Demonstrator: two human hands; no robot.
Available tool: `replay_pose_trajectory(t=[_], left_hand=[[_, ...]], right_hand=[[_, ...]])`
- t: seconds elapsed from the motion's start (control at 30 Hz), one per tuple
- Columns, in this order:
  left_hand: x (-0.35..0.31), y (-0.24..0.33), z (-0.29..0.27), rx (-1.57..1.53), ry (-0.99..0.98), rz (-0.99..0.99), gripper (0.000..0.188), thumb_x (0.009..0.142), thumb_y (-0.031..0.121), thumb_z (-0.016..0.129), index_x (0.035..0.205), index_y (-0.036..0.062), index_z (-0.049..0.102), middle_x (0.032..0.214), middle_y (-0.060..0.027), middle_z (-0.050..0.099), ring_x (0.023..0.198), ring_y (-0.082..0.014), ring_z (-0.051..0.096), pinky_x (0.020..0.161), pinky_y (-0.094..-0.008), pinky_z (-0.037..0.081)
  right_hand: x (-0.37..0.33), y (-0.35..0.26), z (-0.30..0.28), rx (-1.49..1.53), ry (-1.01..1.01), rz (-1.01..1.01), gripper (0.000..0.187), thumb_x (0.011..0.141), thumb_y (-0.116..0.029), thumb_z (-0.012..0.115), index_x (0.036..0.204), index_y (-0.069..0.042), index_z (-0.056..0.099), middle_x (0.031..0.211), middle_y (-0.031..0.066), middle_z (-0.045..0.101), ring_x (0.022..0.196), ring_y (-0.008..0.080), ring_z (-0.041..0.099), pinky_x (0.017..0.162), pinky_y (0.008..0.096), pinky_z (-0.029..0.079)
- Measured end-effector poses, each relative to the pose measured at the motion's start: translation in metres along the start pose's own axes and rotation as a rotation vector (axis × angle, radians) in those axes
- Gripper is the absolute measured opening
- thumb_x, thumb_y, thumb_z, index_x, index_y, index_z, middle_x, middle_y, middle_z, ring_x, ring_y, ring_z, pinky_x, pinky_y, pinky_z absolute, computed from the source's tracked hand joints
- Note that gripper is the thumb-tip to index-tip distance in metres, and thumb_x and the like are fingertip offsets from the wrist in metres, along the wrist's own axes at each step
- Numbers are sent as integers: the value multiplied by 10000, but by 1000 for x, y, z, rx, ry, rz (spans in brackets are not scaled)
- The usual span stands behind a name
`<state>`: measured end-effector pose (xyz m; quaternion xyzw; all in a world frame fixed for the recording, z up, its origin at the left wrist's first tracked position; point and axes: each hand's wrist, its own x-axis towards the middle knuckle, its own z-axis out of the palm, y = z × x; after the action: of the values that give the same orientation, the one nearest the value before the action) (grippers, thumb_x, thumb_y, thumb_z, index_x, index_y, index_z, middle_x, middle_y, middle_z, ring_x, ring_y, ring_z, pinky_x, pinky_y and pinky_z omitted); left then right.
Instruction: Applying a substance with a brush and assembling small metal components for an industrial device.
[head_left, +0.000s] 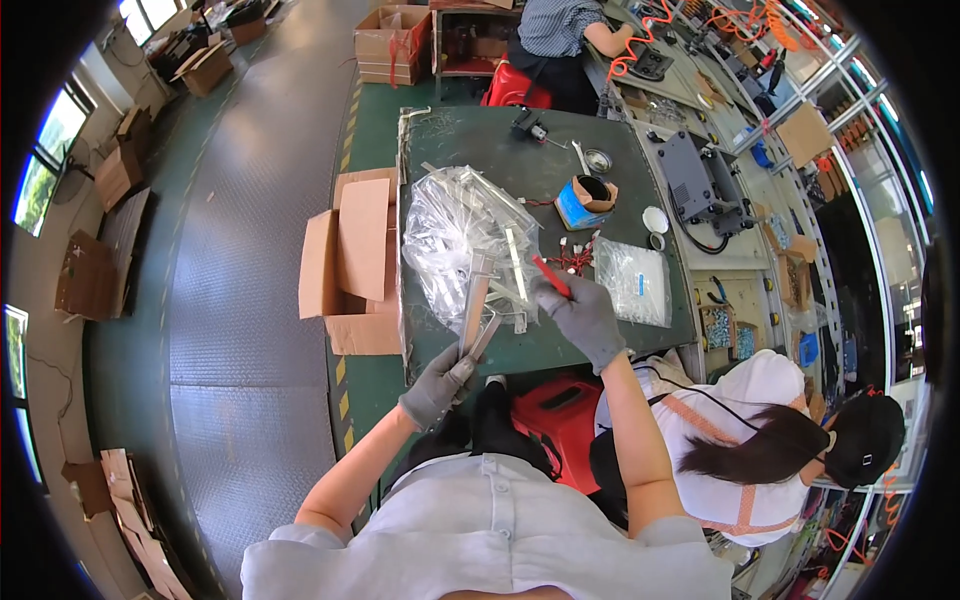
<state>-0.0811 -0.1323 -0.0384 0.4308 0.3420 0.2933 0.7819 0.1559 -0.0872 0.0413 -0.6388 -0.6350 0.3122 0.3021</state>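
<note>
My left hand [438, 388], in a grey glove, is closed around a pair of flat, pale metal strips [476, 308]. They slant up from the fist over the table's near side. My right hand [585, 318], also gloved in grey, grips a slim red stick-shaped tool [551, 276], whose exact kind I cannot make out. Its tip points up and left, apart from the strips. Just beyond both hands lies a crumpled clear plastic bag [432, 235] with more metal strips in and on it. Red wires with white connectors [572, 257] lie beyond my right hand.
On the dark table [470, 130] are a blue tub [577, 212], a bag of white parts [632, 285], a wrench [579, 156] and a tape roll [657, 241]. An open carton [365, 335] adjoins its left edge. A co-worker [740, 430] sits close at right; another person works farther back.
</note>
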Motion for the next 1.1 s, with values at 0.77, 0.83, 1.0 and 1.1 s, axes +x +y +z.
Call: replay_pose_trajectory(t=[0.77, 0.83, 1.0, 1.1], left_hand=[[51, 73, 45, 209, -125, 410, 355, 946, 324, 400, 1122, 19, 447, 936, -46, 568, 744, -99, 542, 684, -237, 459], [56, 78, 44, 243, -142, 434, 347, 948, 313, 398, 1127, 19, 444, 927, -43, 563, 721, -92, 524, 664, -233, 448], [71, 76, 35, 145, -124, 464, 270, 949, 266, 412, 1029, 10, 447, 829, -38, 510, 702, -96, 456, 653, -248, 406], [85, 63, 24, 312, -95, 610, 256, 948, 256, 416, 987, 4, 442, 810, -36, 509, 690, -101, 456, 634, -260, 409]], right_hand=[[25, -76, -45, 751, 206, 108, 262, 784, -122, 636, 1028, -36, 590, 685, -48, 519, 522, 22, 412, 448, 175, 314], [31, -77, -51, 723, 215, 133, 279, 778, -111, 641, 1041, -39, 584, 684, -37, 513, 498, 28, 399, 438, 177, 313], [41, -70, -80, 839, -71, 122, 286, 806, -153, 614, 1064, -35, 576, 713, -15, 559, 554, 31, 506, 438, 159, 343], [47, -81, -95, 812, -186, 170, 267, 829, -188, 579, 1052, -41, 583, 718, -14, 571, 571, 16, 536, 436, 144, 351]])
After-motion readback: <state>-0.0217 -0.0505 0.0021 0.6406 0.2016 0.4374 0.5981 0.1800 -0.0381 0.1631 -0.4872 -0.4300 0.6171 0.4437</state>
